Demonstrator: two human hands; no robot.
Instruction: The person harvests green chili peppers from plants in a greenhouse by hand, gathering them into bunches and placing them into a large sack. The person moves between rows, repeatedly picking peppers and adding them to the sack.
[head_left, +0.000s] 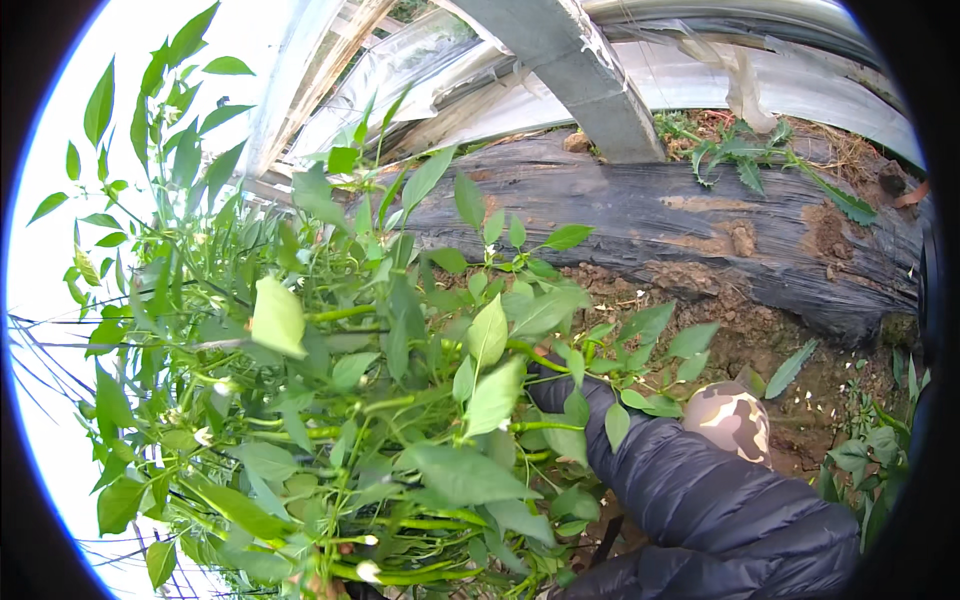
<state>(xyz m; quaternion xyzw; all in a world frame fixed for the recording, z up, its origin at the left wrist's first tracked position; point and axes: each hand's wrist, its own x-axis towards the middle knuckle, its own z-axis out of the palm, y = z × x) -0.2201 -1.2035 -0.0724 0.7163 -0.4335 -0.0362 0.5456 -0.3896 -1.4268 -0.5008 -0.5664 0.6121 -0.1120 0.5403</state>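
Note:
Dense pepper plants (465, 480) with white flowers and long thin green peppers (405, 577) fill the left and middle of the view. The black quilted sleeve of my right arm reaches in from the lower right. My right hand (546, 354) is almost wholly covered by leaves beside a green stem, so its grip does not show. At the bottom edge, only a little of my left hand (319, 585) shows among foliage, close to the white-tipped ends of several peppers. What either hand holds is hidden.
A camouflage-patterned rounded thing (727, 420), possibly a clothed knee, shows beside my right sleeve. Beyond bare soil (795, 427) lies a ridge under black plastic film (585, 199). A grey concrete post (600, 94) stands there before plastic sheeting (675, 75). Thin dark strings cross at far left.

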